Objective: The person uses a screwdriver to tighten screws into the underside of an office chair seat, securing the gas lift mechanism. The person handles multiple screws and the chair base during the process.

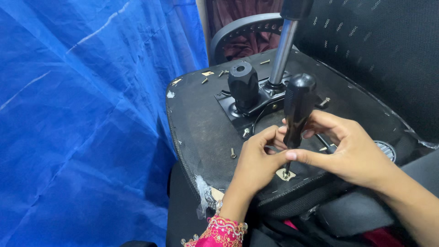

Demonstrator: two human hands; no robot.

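Note:
An overturned office chair seat (201,132) faces up, with its black metal mechanism plate (247,112), a black knob (243,84) and a chrome gas cylinder (282,52). A black-handled screwdriver (298,107) stands upright with its tip on a screw (286,174) near the seat's front edge. My right hand (352,153) grips the lower handle. My left hand (254,164) pinches the shaft just above the screw.
Several loose screws (222,73) lie on the seat's far left, another (232,153) nearer me. Blue plastic sheeting (82,123) fills the left side. The chair's mesh backrest (379,50) rises at the right, a curved armrest (242,25) behind.

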